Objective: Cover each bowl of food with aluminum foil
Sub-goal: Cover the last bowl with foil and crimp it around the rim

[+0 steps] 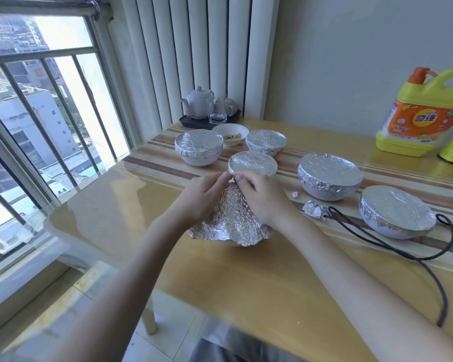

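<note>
Foil sheet: a crumpled sheet of aluminum foil (229, 220) lies draped over a white bowl (233, 242) on the counter (272, 283), its edges flaring loose past the rim.
Left hand: the left hand (202, 197) pinches the far edge of the foil sheet, fingers curled on it.
Right hand: the right hand (259, 194) pinches the same far edge just beside the left, palm over the sheet.
Covered bowls: five foil-capped bowls stand beyond and right of the foil sheet; the nearest (253, 164) sits just behind the hands.
Open bowl: a small bowl of food (230, 134) stands uncovered, farther behind the foil sheet.
Scraps: foil scraps (314, 209) lie right of the foil sheet, beside a dark cord (403, 254).
</note>
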